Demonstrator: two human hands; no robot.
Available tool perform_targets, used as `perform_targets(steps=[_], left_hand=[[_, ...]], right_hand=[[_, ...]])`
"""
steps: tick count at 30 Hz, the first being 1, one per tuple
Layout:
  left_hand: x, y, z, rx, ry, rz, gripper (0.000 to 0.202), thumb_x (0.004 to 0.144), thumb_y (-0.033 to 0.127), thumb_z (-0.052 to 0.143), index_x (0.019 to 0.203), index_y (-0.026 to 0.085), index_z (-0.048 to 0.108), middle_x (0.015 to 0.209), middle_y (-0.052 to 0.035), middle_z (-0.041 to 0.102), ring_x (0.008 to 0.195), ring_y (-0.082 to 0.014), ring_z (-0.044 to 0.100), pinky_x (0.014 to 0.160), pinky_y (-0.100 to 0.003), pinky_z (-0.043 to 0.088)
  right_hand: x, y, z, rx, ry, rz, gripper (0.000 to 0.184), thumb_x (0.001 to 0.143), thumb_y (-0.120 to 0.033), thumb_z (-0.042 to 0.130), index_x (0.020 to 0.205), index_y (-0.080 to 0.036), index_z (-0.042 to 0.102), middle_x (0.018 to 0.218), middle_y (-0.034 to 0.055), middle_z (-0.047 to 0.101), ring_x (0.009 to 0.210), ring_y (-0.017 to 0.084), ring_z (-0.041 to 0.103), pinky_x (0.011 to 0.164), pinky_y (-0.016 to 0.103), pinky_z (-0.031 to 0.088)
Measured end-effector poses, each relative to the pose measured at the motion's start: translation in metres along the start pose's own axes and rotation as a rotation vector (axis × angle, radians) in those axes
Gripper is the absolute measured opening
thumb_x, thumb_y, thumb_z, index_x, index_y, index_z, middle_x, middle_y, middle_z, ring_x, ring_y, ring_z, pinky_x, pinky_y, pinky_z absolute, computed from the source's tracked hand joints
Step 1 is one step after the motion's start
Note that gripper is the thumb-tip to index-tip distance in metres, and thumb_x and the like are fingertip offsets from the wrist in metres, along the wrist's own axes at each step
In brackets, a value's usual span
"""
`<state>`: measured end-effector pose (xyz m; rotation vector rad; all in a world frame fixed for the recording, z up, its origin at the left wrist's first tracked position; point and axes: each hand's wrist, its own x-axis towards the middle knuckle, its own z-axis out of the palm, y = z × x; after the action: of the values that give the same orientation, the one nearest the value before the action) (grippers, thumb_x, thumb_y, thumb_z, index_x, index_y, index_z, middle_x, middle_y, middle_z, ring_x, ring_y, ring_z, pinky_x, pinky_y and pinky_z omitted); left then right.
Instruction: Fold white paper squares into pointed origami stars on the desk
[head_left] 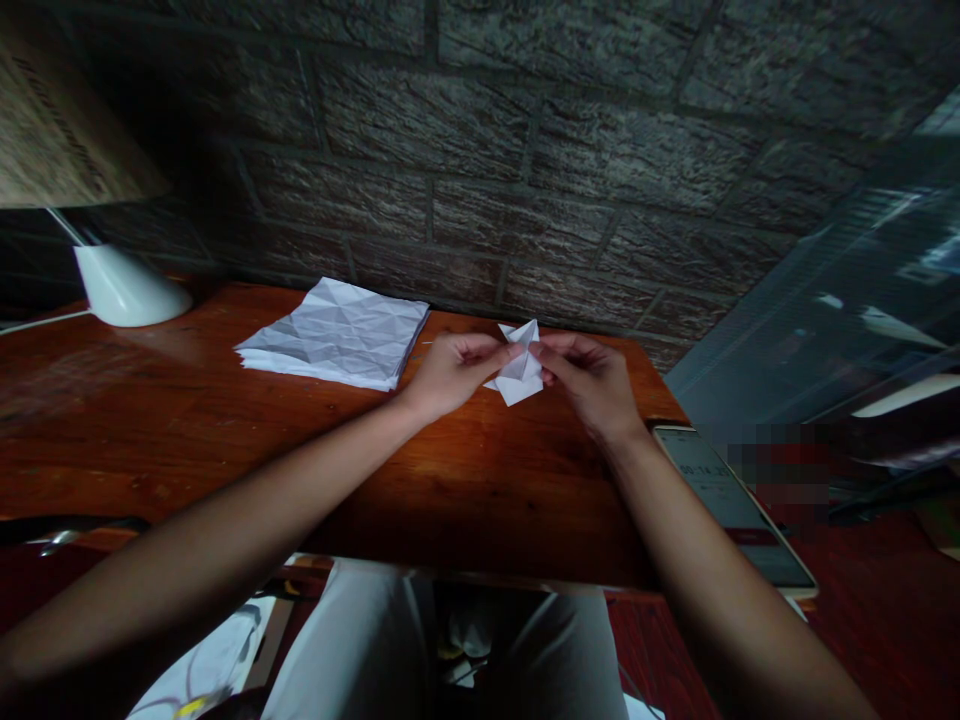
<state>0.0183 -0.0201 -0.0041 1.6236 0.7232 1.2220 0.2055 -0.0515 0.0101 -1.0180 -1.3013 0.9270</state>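
A small folded white paper piece (519,368) is held just above the wooden table (225,420), near its far edge. My left hand (454,368) pinches its left side with the fingers closed on it. From the right, my right hand (589,380) grips the same piece, its fingers also closed on the paper. Both forearms reach in from the bottom of the view.
A stack of creased white paper sheets (337,335) lies left of the hands. A white lamp base (127,288) stands at the far left. A phone (739,510) lies by my right forearm at the table's right edge. A dark brick wall (525,150) rises behind.
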Motion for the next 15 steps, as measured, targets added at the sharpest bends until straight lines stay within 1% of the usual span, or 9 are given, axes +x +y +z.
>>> perform_targets(steps=[2,6,9,12,15], left_hand=[[0.000,-0.001,0.000,0.018,0.001,-0.001,0.051,0.077,0.066,0.080,0.067,0.017,0.072,0.065,-0.0006,0.066,0.061,-0.0122,0.056,0.056,-0.025,0.041],[0.002,-0.006,0.000,0.006,-0.019,-0.010,0.048,0.075,0.064,0.082,0.070,0.017,0.074,0.071,-0.0019,0.069,0.064,-0.0125,0.056,0.061,-0.026,0.044],[0.003,-0.010,-0.001,0.005,-0.019,-0.006,0.047,0.075,0.062,0.082,0.069,0.017,0.072,0.069,-0.0019,0.067,0.063,-0.0121,0.055,0.061,-0.026,0.044],[0.003,-0.012,-0.001,0.015,-0.013,0.013,0.045,0.077,0.060,0.081,0.068,0.018,0.070,0.068,-0.0017,0.066,0.063,-0.0124,0.054,0.060,-0.026,0.044],[0.002,-0.011,0.000,0.022,-0.012,0.041,0.044,0.078,0.060,0.081,0.070,0.018,0.070,0.068,-0.0019,0.066,0.064,-0.0131,0.056,0.061,-0.026,0.045]], right_hand=[[0.000,0.000,0.000,-0.009,0.007,-0.009,0.033,0.067,-0.046,0.094,0.083,-0.021,0.080,0.071,-0.0002,0.072,0.060,0.012,0.057,0.060,0.029,0.049],[-0.002,0.000,0.002,-0.011,0.009,-0.012,0.025,0.069,-0.040,0.093,0.081,-0.023,0.080,0.074,-0.0002,0.074,0.059,0.011,0.056,0.061,0.029,0.050],[-0.003,-0.001,0.004,-0.024,-0.002,-0.013,0.021,0.072,-0.038,0.091,0.082,-0.023,0.080,0.072,-0.0008,0.073,0.059,0.011,0.056,0.062,0.030,0.050],[-0.003,-0.002,0.004,-0.022,-0.020,-0.003,0.023,0.072,-0.040,0.091,0.083,-0.023,0.080,0.072,-0.0009,0.073,0.059,0.011,0.055,0.061,0.030,0.049],[-0.003,-0.003,0.004,0.009,-0.029,0.012,0.029,0.068,-0.042,0.094,0.083,-0.022,0.078,0.074,-0.0011,0.073,0.060,0.011,0.055,0.060,0.028,0.048]])
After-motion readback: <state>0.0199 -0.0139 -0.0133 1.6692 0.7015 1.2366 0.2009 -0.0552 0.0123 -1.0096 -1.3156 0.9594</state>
